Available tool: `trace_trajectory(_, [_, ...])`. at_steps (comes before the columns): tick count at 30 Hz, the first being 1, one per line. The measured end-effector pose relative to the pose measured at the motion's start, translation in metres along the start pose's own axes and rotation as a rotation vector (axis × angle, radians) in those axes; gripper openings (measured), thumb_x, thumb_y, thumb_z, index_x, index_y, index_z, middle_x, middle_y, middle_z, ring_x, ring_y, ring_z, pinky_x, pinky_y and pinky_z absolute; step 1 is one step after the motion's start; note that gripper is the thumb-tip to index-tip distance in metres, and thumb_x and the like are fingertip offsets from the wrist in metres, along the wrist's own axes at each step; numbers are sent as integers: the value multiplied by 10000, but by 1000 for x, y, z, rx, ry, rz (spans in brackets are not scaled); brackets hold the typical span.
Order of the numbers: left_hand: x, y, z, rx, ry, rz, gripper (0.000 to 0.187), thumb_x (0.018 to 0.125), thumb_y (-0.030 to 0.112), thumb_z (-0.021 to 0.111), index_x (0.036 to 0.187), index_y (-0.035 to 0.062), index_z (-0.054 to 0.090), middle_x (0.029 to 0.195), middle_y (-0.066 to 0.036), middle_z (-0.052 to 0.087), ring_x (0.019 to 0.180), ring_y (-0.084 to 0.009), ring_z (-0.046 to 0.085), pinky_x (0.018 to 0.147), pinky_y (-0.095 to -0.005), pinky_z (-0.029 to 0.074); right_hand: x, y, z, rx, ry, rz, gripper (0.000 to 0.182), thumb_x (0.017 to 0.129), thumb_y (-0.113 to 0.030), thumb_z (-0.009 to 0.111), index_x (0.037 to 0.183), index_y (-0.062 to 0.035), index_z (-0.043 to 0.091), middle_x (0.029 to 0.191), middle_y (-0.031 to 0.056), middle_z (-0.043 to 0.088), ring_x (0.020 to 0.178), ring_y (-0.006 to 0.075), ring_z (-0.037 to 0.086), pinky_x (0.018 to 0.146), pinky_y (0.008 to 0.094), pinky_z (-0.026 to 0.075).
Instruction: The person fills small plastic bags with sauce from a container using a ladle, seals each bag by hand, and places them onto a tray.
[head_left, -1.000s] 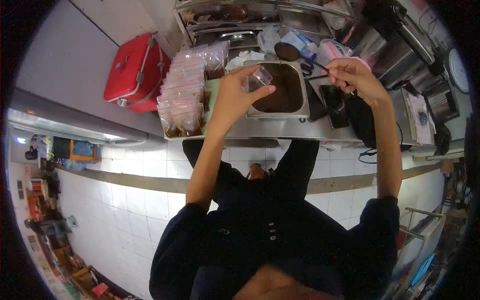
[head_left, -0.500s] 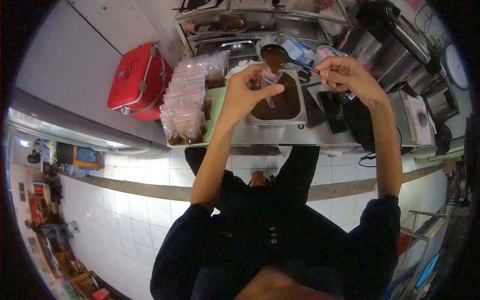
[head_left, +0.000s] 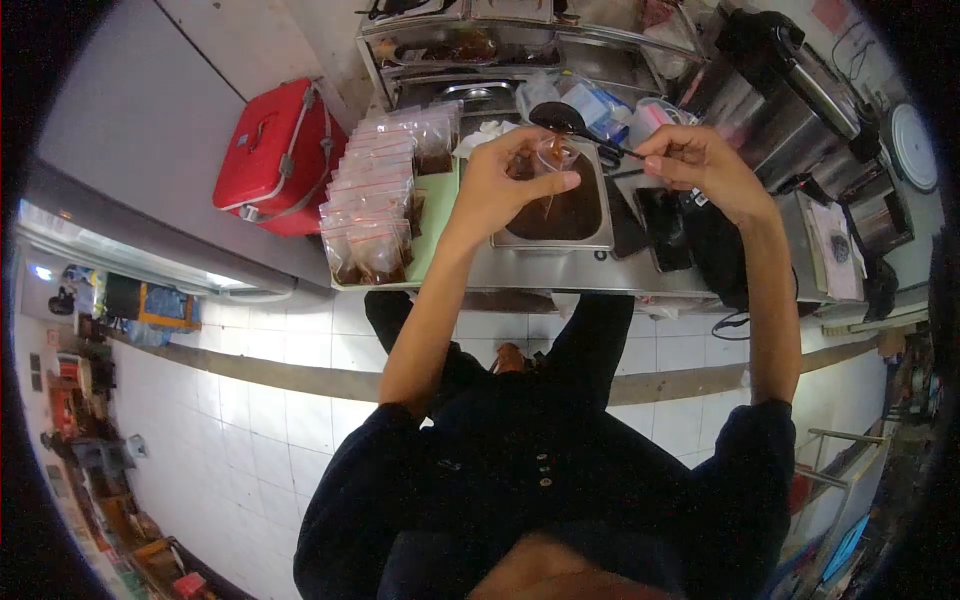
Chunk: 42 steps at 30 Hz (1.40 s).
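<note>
Gripping a small clear plastic bag [head_left: 553,160] by its mouth, the left hand [head_left: 500,190] has its thumb and fingers curled tightly round the top, holding it open above a steel tray [head_left: 606,215] of dark brown sauce. The bag hangs over the tray's far edge, and a thin brown streak shows beneath it. The right hand [head_left: 700,165] is pinched narrow on the thin handle of a dark ladle [head_left: 562,118], fingers bunched at the handle's near end; the ladle's bowl sits just above and touching the bag's open mouth, tilted toward it.

The tray sits in the middle of the counter [head_left: 560,268], close to its front edge. To its left, on a green board [head_left: 432,215], lie rows of filled sauce bags [head_left: 375,195] running from the front edge toward the back. A red case [head_left: 270,155] stands beyond the counter's left end. A black phone [head_left: 665,225] lies on the counter right of the tray, under the right wrist.
</note>
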<state>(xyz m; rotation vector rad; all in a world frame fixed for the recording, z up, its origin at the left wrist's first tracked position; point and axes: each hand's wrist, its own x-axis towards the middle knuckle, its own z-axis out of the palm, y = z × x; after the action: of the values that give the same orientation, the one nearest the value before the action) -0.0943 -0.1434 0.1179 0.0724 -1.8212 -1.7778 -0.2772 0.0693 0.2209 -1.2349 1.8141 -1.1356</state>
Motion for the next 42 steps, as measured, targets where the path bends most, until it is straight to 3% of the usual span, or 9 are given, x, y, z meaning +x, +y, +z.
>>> trace_trajectory(4, [-3,12,0,-35,-48,-50,448,815,44,863,1218,-7,673,1090,-45,712,1013,-120,647,903,-283,513,-1,-4,-3,-39,15,43,165,972,-188,716,1088,-71,735,845,-50,646,768,52,572,661,211,434])
trace_trajectory(10, [-2,5,-3,-69,-49,-17,477,777,110,906,1186,1,686,1048,-45,741,907,-102,669,814,-243,521,0,-4,-3,-34,-5,-11,160,982,-156,698,1108,-72,746,857,-60,650,688,19,473,575,203,347])
trace_trajectory(16, [-3,7,-9,4,-55,-57,434,800,35,873,1185,-7,678,1082,-44,717,1018,-122,645,924,-289,504,-1,-11,-2,-24,-31,7,148,984,-159,682,1068,-46,727,826,-26,654,740,62,592,652,212,450])
trace_trajectory(28, [-9,8,-16,-37,5,22,532,795,52,880,1281,13,668,1098,-34,717,1008,-98,632,908,-261,494,6,-16,-17,-26,42,2,171,981,-164,659,1037,-25,743,845,2,675,643,39,542,533,233,450])
trace_trajectory(31, [-17,18,-24,175,78,-42,589,789,78,889,1324,12,653,1111,-33,719,1015,-89,627,915,-258,489,20,11,-24,-559,29,-108,206,936,-191,702,1014,-6,745,828,47,692,650,146,630,590,300,509])
trace_trajectory(33, [-23,23,-24,223,118,-27,593,784,106,897,1319,15,657,1122,-34,720,1002,-91,629,895,-253,486,31,16,2,-931,-4,-125,236,887,-173,754,1030,11,720,876,92,743,799,236,711,753,363,554])
trace_trajectory(36, [-27,8,-22,199,162,96,607,773,140,910,1317,30,664,1147,-35,717,978,-95,631,839,-244,479,48,26,46,-888,45,-165,236,877,-218,753,1008,-21,736,884,112,704,912,327,702,848,391,539])
trace_trajectory(39, [-29,8,-19,269,247,213,595,740,153,921,1271,29,685,1055,-34,718,915,-110,622,811,-276,503,52,-17,89,-487,286,-507,237,856,-215,776,987,-25,720,1027,136,695,1034,338,676,914,414,520])
trace_trajectory(42, [-34,24,-16,430,309,256,592,731,156,919,1255,7,686,999,-39,716,899,-118,630,803,-291,516,49,-35,117,-510,292,-668,237,854,-201,788,998,-33,704,1164,155,657,1073,353,656,944,410,505])
